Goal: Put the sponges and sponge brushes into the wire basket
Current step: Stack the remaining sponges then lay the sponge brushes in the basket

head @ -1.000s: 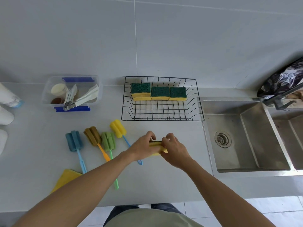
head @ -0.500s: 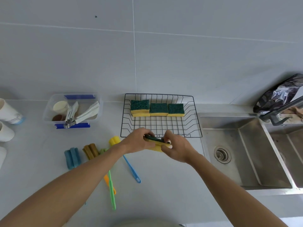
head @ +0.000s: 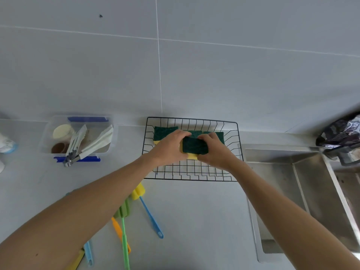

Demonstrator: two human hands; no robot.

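Observation:
A yellow sponge with a dark green scouring top (head: 194, 146) is held over the middle of the black wire basket (head: 231, 123). My left hand (head: 168, 148) grips its left end and my right hand (head: 216, 151) its right end. Behind my hands, a row of green-topped sponges (head: 164, 131) lies along the basket's back wall, partly hidden. On the counter in front of the basket lie sponge brushes: a yellow head on a blue handle (head: 150, 213), a green one (head: 124, 230), an orange handle (head: 116, 228). My left forearm covers the others.
A clear plastic box with blue clips (head: 78, 137) holding tongs and cups stands left of the basket. A steel sink (head: 292, 191) lies to the right, with a tap and a dark bag (head: 341, 137) behind it. White cups sit at the far left edge.
Both hands have carried the sponge from the counter in front of the basket forward to above the basket's middle. The camera has tilted up toward the wall.

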